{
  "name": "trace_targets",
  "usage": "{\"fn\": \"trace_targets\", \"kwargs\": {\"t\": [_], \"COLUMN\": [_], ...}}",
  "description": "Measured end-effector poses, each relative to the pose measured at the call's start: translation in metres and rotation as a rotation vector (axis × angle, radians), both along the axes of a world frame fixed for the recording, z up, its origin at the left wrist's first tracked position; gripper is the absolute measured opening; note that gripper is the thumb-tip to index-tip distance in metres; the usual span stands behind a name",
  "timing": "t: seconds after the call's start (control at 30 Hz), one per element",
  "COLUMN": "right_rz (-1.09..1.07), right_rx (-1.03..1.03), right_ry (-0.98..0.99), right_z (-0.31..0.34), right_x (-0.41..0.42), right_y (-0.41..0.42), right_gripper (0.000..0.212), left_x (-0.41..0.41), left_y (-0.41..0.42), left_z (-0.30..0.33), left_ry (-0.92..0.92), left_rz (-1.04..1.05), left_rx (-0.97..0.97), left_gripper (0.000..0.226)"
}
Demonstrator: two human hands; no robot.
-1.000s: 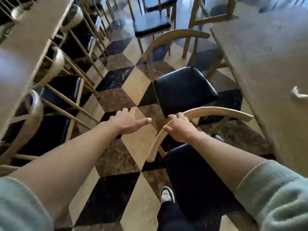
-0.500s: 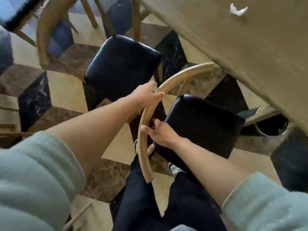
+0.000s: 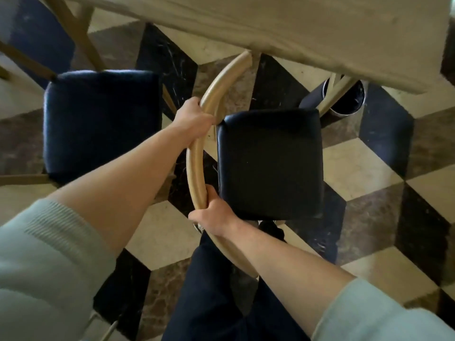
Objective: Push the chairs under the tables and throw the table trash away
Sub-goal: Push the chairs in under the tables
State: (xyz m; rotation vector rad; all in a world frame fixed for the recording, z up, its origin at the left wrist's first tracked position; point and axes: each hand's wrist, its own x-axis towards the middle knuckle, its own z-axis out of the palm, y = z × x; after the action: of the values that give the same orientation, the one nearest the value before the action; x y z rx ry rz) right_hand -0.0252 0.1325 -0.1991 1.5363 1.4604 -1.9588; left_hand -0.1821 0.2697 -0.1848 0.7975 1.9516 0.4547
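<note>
A chair with a black padded seat point(image 3: 269, 163) and a curved wooden backrest point(image 3: 194, 158) stands in front of me, beside the wooden table point(image 3: 307, 33). My left hand point(image 3: 193, 118) grips the upper part of the backrest. My right hand point(image 3: 213, 215) grips its lower part. The far tip of the backrest lies at the table's edge. A second chair with a black seat point(image 3: 101, 124) stands to the left, its seat outside the table. No trash shows on the visible part of the tabletop.
A round black bin with a metal rim point(image 3: 347, 99) stands on the floor under the table's corner, behind a table leg. The floor is checkered in black, brown and cream tiles. My dark trouser legs point(image 3: 209, 291) are below the chair.
My left hand, free a second ago, has closed on the backrest. The view has swung toward the table, and the chair's seat now sits nearer the table edge. The white scrap has left the view.
</note>
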Motion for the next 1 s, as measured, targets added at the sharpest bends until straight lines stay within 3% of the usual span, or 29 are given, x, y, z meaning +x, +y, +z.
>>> {"fn": "trace_targets", "kwargs": {"t": [0.27,0.57,0.77,1.0], "right_rz": [0.159,0.366,0.621,0.747], "right_rx": [-0.008,0.039,0.233,0.51], "right_ry": [-0.057,0.004,-0.137,-0.279], "right_z": [0.005,0.007,0.007,0.025], "right_x": [-0.013,0.005,0.046,0.123], "right_y": [0.004,0.048,0.124,0.204], "right_gripper": [0.069,0.076,0.06,0.034], "left_x": [-0.041,-0.078,-0.062,0.002], "left_y": [-0.025,-0.053,-0.029,0.006], "left_z": [-0.001,-0.001,0.001,0.003], "left_ry": [0.002,-0.089,-0.238,-0.403], "left_rz": [0.094,0.406,0.529,0.514], "left_rx": [-0.02,-0.115,-0.163,-0.168], "left_gripper": [0.035,0.046,0.053,0.044]}}
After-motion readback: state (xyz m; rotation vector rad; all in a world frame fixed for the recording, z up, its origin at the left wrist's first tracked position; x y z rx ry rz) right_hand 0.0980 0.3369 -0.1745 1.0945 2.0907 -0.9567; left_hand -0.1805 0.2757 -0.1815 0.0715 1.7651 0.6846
